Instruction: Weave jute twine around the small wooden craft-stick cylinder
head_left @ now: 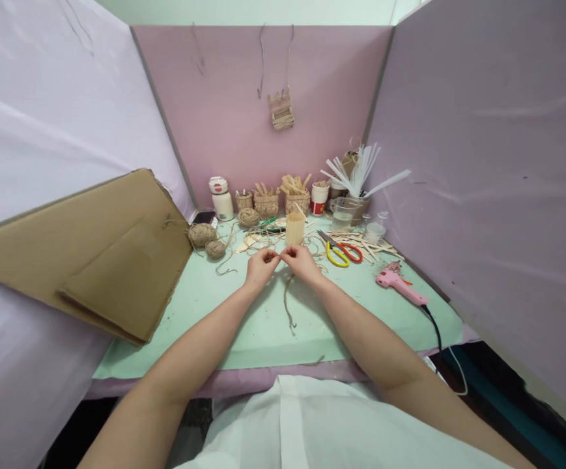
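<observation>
My left hand [262, 266] and my right hand [299, 260] meet over the middle of the table, fingertips pinched together. Between them they grip a piece of twine; its brown tail [287, 305] comes out below my right hand and trails over the green cloth. The pinched part is too small to make out well. Just behind my hands stands a small holder of flat wooden sticks [294, 228], upright. Loose twine and wood pieces lie around it.
Scissors [337, 253] with yellow and red handles and a corded pink glue gun [400, 285] lie at right. Twine balls [202, 235] and leaning cardboard [116, 260] are at left. Stick-filled baskets [266, 206], a white jar [221, 200] and a clear cup [343, 215] line the back.
</observation>
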A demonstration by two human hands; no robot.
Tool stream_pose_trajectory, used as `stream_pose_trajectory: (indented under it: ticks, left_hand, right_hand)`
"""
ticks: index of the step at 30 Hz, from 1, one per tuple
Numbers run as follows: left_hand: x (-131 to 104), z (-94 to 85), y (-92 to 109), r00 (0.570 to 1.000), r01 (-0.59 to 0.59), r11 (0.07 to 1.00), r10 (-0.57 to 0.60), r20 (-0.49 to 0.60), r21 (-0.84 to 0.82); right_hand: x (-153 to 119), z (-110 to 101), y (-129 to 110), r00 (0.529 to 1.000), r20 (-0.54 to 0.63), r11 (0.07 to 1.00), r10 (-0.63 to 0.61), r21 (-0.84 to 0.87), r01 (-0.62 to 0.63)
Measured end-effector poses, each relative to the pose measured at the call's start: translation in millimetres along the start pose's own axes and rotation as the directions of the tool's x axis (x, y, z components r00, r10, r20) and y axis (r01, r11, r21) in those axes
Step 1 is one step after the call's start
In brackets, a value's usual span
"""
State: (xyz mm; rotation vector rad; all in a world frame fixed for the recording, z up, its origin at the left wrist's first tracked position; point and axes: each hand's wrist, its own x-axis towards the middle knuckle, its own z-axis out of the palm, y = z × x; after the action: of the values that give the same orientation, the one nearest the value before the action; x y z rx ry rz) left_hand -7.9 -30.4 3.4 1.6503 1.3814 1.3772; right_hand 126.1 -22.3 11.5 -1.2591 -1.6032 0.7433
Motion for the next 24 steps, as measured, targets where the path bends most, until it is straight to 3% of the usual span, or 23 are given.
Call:
stream_pose_trajectory:
  ticks: [5,11,17,24]
  left_hand:
    - [-3.8,1.3,4.0,0.995,-0.056,0.998,0.058,-0.075,0.035]
    - [-6.2,3.2,5.2,0.988,-0.094,0.995,0.091,-0.124,-0.015]
    - [-5.2,4.4,3.5,0.991,-0.076,0.993,0.065,-0.116,-0.094]
    - [-3.8,6.2,0.2,0.996,-0.037,0.980,0.021,-0.083,-0.196]
  right_hand:
    - [-4.7,2.9,-3.0,0.999,-0.016,0.999,0.030,-0.028,-0.031]
    - [-4.9,6.8,-2.1,0.997,0.016,0.990,0.080,0.115,-0.081]
    - [-4.8,7.1,-6.0,0.978,0.065,0.921,0.197,0.330,-0.207]
    - [-4.5,6.7,-7.3,0.974,0.118,0.875,0.193,0.428,-0.226]
